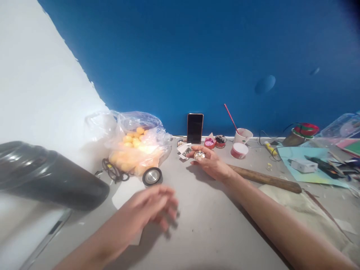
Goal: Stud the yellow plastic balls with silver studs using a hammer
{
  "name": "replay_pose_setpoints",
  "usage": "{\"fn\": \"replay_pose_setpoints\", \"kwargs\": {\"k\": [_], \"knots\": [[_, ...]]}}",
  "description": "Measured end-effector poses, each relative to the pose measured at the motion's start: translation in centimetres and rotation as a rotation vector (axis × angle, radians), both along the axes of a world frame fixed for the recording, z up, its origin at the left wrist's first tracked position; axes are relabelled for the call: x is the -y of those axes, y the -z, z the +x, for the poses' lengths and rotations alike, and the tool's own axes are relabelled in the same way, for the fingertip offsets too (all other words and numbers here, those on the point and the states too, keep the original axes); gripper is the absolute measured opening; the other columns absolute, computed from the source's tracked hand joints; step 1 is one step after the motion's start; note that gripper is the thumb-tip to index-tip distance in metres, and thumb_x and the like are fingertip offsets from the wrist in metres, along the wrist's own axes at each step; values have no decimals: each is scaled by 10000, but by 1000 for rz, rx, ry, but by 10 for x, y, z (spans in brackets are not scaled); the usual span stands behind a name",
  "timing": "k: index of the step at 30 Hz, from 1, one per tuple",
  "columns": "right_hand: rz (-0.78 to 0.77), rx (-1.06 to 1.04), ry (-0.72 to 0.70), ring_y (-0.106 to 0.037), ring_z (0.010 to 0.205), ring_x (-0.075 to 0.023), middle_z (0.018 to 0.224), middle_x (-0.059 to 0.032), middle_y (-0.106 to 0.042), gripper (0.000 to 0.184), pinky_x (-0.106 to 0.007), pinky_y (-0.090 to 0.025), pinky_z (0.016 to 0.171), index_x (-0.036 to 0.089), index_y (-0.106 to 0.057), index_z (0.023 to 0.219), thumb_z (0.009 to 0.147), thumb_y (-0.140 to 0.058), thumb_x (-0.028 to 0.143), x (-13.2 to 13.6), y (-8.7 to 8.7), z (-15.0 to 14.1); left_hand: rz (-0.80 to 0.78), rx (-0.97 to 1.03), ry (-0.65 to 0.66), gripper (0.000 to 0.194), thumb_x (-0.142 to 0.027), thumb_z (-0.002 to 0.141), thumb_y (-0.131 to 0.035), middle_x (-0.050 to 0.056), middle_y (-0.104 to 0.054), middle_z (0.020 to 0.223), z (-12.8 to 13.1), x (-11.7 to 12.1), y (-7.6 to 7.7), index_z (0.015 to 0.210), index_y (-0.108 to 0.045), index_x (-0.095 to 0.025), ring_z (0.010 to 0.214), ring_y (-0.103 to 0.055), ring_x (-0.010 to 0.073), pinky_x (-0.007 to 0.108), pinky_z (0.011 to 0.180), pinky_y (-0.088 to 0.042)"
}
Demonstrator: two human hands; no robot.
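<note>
A shiny, faceted metallic ball (199, 155) sits in the fingers of my right hand (213, 164), which reaches toward the back of the table. Just beyond those fingertips lies a small opened white carton (182, 151) with dark, glittery pieces in it. Another small shiny ball (180, 143) rests behind the carton. My left hand (153, 206), slightly blurred, hovers over the near table with fingers curved and apart, holding nothing. Partly under that hand is a white sheet (126, 193). Closest to it on the table is a round black-rimmed metal disc (152, 176).
A clear bag of orange balls (135, 150) stands left, near a dark cylinder (56, 176). A phone (195, 128) leans on the blue wall. Right are a paper cup (243, 135), a lidded tub (239, 150), a wooden stick (267, 180) and a white cloth (289, 202).
</note>
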State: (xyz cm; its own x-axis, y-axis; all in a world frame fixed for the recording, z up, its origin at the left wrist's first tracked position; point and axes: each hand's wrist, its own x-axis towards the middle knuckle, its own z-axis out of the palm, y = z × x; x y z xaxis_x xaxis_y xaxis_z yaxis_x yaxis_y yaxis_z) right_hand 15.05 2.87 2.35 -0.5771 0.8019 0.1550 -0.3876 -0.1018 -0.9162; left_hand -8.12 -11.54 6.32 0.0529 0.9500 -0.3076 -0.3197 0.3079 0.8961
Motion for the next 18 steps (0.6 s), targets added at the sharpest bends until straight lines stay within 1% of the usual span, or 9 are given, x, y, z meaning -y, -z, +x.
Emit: {"fn": "replay_pose_setpoints", "kwargs": {"k": [2,5,6,8,10,11,13,15,18], "knots": [[135,96,35,-696,1122,-228,1255,-69,-712,508,-381,-574,957,278,-662,1309,860,-839,439,1,0,2,-32,49,102,358,-426,944,-744,156,-735,1108,15,-30,1,1154,-711,-138,923,-737,259,371,757,-629],[329,275,97,-682,1171,-272,1377,-78,-674,501,-416,-584,955,291,-630,1377,917,-764,437,0,-1,7,-31,232,240,347,-442,971,-700,137,-724,979,50,-78,8,1079,-701,-112,836,-724,222,353,746,-617],[388,336,125,-667,1208,-288,1395,-79,-668,479,-432,-578,975,286,-630,1380,933,-736,421,0,-2,8,-2,279,239,313,-416,956,-724,113,-715,950,60,-92,12,1063,-696,-123,809,-709,208,354,740,-616],[481,445,189,-633,1276,-309,1396,-78,-675,445,-462,-551,1032,268,-638,1372,942,-696,369,-2,-3,9,58,310,163,257,-349,898,-797,80,-697,879,74,-110,20,965,-691,-124,774,-684,182,337,749,-604],[522,517,274,-623,1294,-309,1385,-84,-685,462,-472,-533,1061,250,-644,1364,908,-697,305,-4,-2,8,87,323,123,238,-270,831,-856,61,-694,871,77,-119,28,932,-699,-123,790,-680,163,316,790,-590],[528,538,326,-631,1281,-303,1375,-88,-691,469,-463,-539,1051,241,-653,1349,884,-704,278,-5,-1,7,99,335,105,269,-237,794,-881,55,-698,881,76,-120,31,970,-712,-124,800,-681,155,305,808,-583],[532,569,408,-656,1236,-286,1334,-91,-711,442,-432,-566,994,234,-681,1294,853,-705,235,-6,2,5,111,364,67,400,-204,726,-926,51,-713,919,70,-120,37,1062,-721,-135,814,-691,147,292,827,-578],[528,596,424,-694,1156,-267,1238,-85,-748,358,-401,-587,918,229,-716,1213,856,-691,218,-7,5,4,113,372,11,486,-211,670,-964,52,-727,956,64,-119,42,1082,-714,-146,809,-700,144,290,815,-585],[507,615,380,-740,1015,-242,1111,-72,-785,259,-369,-596,833,218,-745,1127,873,-695,232,-8,5,4,115,332,-28,501,-225,628,-988,44,-732,969,60,-116,49,1033,-702,-152,781,-704,130,265,762,-592]]}}
